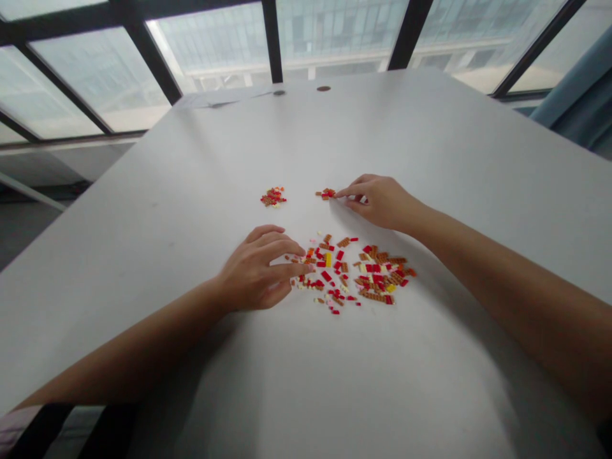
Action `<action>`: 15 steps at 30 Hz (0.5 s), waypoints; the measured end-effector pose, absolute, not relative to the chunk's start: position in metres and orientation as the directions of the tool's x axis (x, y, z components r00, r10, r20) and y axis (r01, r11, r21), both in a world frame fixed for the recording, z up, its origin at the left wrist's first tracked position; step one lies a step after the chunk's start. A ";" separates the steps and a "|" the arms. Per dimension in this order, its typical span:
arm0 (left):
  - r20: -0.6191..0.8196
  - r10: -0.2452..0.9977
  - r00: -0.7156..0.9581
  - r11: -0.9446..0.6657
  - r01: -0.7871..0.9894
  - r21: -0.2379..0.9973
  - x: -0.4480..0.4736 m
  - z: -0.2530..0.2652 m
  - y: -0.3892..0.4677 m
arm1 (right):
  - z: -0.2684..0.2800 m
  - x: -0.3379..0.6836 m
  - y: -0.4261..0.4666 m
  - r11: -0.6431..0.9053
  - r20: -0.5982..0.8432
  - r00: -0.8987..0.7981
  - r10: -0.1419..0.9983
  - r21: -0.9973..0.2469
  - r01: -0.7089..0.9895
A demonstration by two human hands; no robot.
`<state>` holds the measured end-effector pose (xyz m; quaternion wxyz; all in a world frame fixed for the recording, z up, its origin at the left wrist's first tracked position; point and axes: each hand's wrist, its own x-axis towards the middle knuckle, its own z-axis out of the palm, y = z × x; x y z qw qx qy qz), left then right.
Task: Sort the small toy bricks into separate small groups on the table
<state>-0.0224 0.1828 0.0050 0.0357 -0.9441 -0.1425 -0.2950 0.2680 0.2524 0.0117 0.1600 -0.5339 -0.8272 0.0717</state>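
Note:
My left hand (265,268) reaches in from the left with its fingers spread over the edge of a loose scatter of small toy building bricks (326,276), red, brown, yellow and white. Its fingertips hide some of the bricks there. Farther up the table, the stretched index finger of my right hand (382,199) touches the edge of a small cluster of brown and red bricks (327,194). The other right fingers are partly bent, and I see nothing held between them. A denser heap of bricks (382,274) lies to the right of the scatter.
Another small pile of red and brown bricks (273,197) sits to the left of the cluster. Everything rests on a large white table (406,140). Two round discs (324,88) show near its far edge, before the windows. A blue curtain (581,95) hangs at right.

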 end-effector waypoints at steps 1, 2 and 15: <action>0.568 0.247 0.785 -0.957 0.289 0.017 -0.022 0.005 0.183 | 0.013 0.268 0.252 0.426 0.182 -0.388 0.903 -0.285 0.859; 0.569 0.247 0.785 -0.957 0.288 0.018 -0.022 0.005 0.183 | 0.015 0.268 0.251 0.433 0.179 -0.396 0.900 -0.280 0.857; 0.564 0.251 0.787 -0.955 0.296 0.011 -0.023 0.000 0.181 | 0.074 0.268 0.227 0.463 -0.312 -0.534 0.785 -0.276 0.842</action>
